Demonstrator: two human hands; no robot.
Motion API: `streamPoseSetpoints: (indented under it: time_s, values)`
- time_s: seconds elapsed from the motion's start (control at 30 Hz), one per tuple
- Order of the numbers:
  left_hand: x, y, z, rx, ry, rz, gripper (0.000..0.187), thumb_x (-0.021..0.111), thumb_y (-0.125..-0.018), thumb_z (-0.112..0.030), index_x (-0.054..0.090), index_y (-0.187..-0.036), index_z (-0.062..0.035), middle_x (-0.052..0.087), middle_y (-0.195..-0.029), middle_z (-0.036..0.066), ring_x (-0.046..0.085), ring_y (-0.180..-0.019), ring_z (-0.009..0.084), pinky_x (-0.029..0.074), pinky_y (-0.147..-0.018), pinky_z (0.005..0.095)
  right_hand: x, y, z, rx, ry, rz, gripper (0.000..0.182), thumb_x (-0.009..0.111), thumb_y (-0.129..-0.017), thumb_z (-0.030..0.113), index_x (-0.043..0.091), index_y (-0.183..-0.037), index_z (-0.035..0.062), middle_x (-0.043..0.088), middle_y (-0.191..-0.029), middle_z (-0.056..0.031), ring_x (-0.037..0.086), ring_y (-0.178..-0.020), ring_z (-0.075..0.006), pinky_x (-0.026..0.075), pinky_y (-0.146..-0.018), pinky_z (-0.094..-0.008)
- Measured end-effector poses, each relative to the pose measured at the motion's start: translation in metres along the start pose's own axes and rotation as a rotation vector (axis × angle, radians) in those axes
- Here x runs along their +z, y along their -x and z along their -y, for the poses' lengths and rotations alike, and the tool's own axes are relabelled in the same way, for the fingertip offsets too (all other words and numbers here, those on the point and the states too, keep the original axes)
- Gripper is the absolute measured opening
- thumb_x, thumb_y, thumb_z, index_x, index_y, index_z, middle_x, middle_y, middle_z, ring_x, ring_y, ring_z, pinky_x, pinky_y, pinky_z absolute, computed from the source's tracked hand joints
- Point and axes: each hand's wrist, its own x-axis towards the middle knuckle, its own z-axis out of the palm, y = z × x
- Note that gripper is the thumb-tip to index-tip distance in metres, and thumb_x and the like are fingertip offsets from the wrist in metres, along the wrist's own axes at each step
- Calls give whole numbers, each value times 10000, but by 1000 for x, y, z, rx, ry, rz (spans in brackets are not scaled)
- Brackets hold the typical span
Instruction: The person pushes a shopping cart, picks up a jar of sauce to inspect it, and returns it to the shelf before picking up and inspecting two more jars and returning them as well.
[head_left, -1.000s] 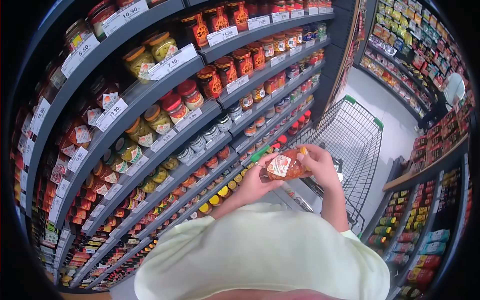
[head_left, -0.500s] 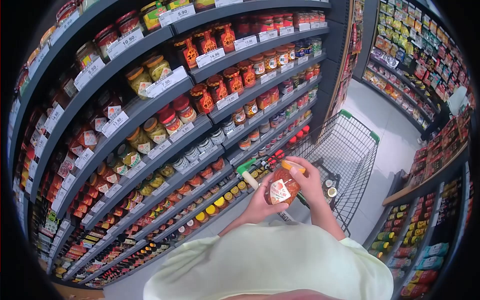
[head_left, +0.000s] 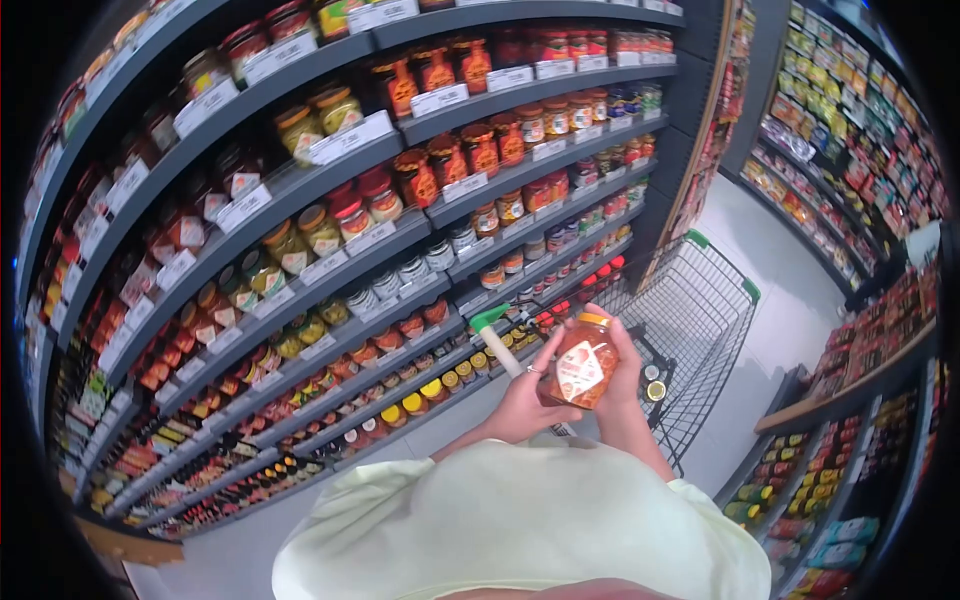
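Evidently the left hand (head_left: 517,408) and right hand (head_left: 625,375) cradle the jar (head_left: 584,366) between them, lid up, perhaps to keep its label readable, above the floor beside the cart (head_left: 705,335).

My left hand (head_left: 527,398): fingers curled, ring on one finger | my right hand (head_left: 617,372): raised beside it, fingers bent, closed inward | my forearms: angled forward from the torso, wrists close together
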Motion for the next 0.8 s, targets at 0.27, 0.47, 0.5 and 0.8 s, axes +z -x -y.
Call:
streamPoseSetpoints:
  time_s: [0.27, 0.47, 0.5, 0.8]
  values:
    - [-10, 7, -5, -7, -364, -64, 1069, 786, -747, -56, 90, -1540, -227, 185, -1590, 57, 526, -1209, 164, 477, -963, 316, 1, -2, -9, 88, -48, 55, 462, 465, -962, 383, 493, -1274, 45, 627, -1117, -199, 623, -1038, -347, 530, -881, -467]
    - [-9, 15, -21, -66, -367, -67, 1056, 725, -776, 51, 70, -1541, -267, 386, -1472, 100, 570, -1127, 155, 502, -932, 311, 8, -3, -12, 107, 15, 15, 446, 444, -969, 399, 518, -1243, 55, 630, -1116, -170, 631, -992, -298, 521, -866, -440]
    - [-11, 16, -17, -28, -406, -70, 1052, 720, -787, 40, 59, -1537, -289, 426, -1442, 108, 578, -1127, 171, 501, -947, 321, 16, -1, -12, 111, 1, 3, 438, 439, -971, 400, 552, -1192, 39, 640, -1082, -171, 633, -971, -290, 522, -852, -425]
    - [-17, 27, -30, -59, -396, -106, 1063, 741, -773, 20, 62, -1540, -266, 515, -1351, 115, 590, -1101, 152, 492, -956, 317, 21, -5, -20, 192, 77, -59, 471, 447, -957, 435, 567, -1170, 33, 639, -1077, -148, 629, -969, -280, 515, -860, -420]
